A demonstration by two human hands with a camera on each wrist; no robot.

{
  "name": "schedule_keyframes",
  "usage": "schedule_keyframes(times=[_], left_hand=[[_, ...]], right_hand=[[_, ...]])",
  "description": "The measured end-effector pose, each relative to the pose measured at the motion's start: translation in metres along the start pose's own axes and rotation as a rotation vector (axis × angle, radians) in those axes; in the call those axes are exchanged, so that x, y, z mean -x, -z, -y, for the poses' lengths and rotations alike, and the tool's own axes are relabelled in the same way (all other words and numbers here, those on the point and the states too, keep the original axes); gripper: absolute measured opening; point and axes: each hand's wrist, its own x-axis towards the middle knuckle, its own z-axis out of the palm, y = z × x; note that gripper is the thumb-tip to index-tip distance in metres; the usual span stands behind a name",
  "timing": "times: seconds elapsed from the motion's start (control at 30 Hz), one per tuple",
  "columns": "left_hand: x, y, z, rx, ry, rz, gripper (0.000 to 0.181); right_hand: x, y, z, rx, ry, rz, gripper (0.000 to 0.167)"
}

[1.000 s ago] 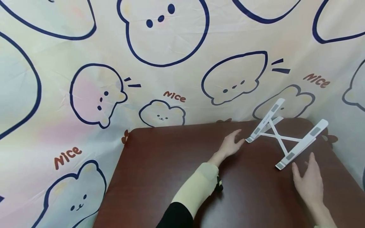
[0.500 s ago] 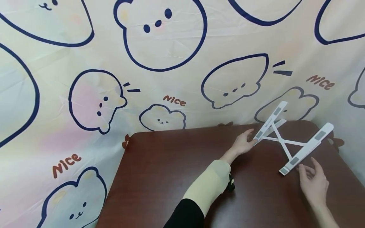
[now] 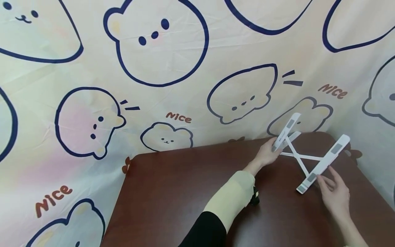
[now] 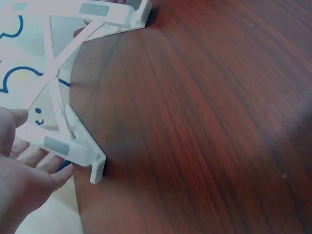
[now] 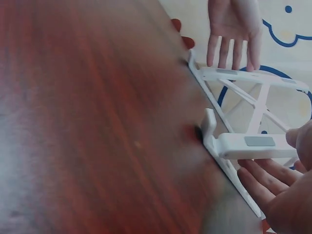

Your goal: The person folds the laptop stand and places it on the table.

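Note:
A white folding laptop stand (image 3: 297,157) with crossed bars and grey pads stands opened out at the far right of the table. My left hand (image 3: 266,151) holds its left rail, thumb on the upper side and fingers below, as the left wrist view shows of that hand (image 4: 29,175). On the right rail (image 3: 324,164), my right hand (image 3: 336,193) has its thumb against the upper side. In the right wrist view, the fingers of this hand (image 5: 287,190) reach under the rail. Part of those fingers is hidden behind it.
The stand rests on a dark brown wooden table (image 3: 185,192) with rounded corners. Directly behind the table hangs a pale curtain (image 3: 172,68) printed with bear outlines.
My left hand has moved right and forward onto the left rail. My right hand has closed in on the right rail from outside. The head view has shifted slightly; the stand stays opened out.

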Motion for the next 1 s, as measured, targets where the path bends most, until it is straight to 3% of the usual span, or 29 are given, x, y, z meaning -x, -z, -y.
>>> schedule_keyframes(times=[0.13,0.23,0.4,0.57,0.77,1.0], left_hand=[[0.032,0.032,-0.040,0.095,0.070,0.013,0.055],[0.062,0.063,-0.073,0.153,0.066,0.019,0.050],[0.067,0.072,-0.067,0.167,0.023,0.035,0.048],[0.078,0.090,-0.065,0.224,0.019,0.075,0.047],[0.095,0.112,-0.047,0.227,0.006,0.170,0.045],[0.119,0.132,-0.025,0.322,0.048,0.206,0.043]], right_hand=[[-0.001,0.007,-0.003,-0.042,0.014,0.033,0.072],[-0.002,0.013,-0.004,-0.037,0.005,0.032,0.072],[-0.002,0.019,-0.003,-0.016,0.046,0.026,0.067],[0.000,0.020,-0.002,-0.062,0.112,0.030,0.061],[0.002,0.014,0.002,-0.040,0.166,0.061,0.059],[0.005,0.003,0.003,-0.004,0.229,0.107,0.054]])
